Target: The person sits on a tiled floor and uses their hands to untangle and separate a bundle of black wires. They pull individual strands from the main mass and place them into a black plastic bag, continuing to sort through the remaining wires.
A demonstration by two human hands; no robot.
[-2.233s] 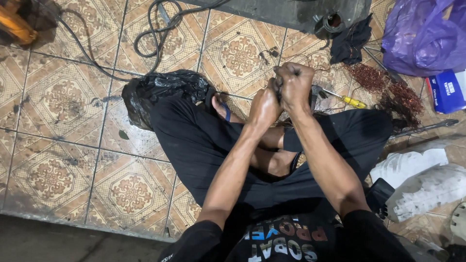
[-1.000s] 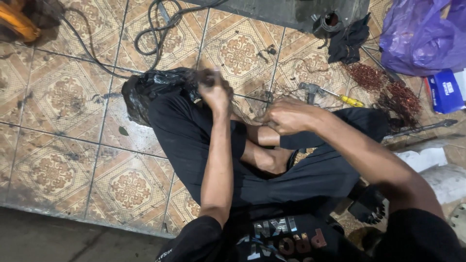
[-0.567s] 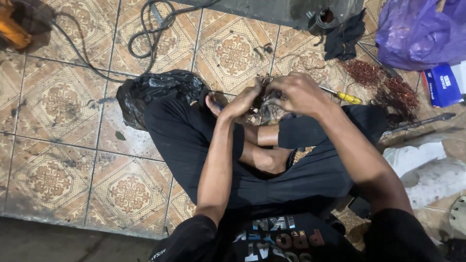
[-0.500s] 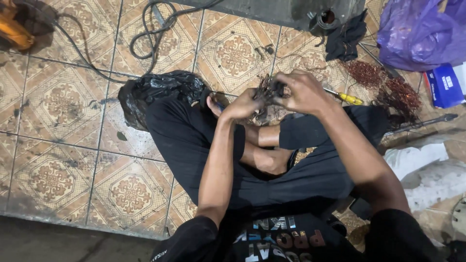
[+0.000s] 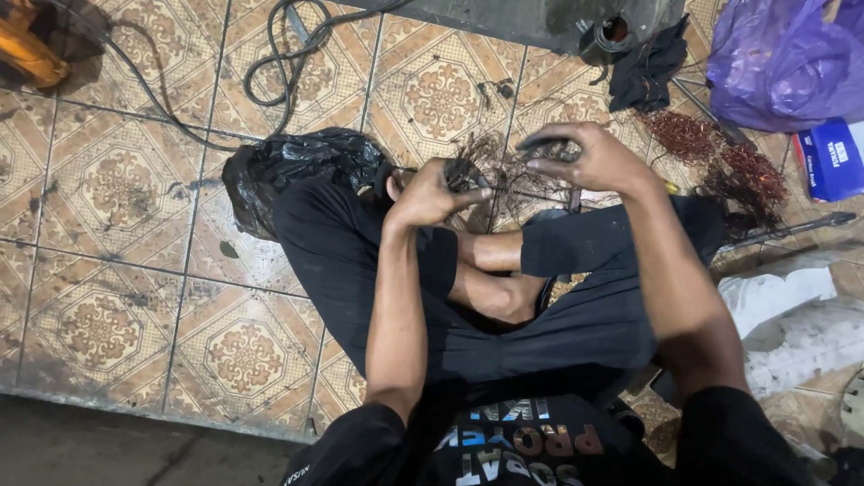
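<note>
Here a tangled wad of thin wire is held up over the crossed legs, between both hands. Left hand is fisted tight on the wad's left end; right hand is half curled, thumb and fingertips pinched on dark strands at the right. Step judged: wad being pulled apart / untangled. Next move prob. needs a firm left-hand anchor w/ strands drawn out rightward. Copper wire coils are seen on the tiled floor near a black plastic bag.
</note>
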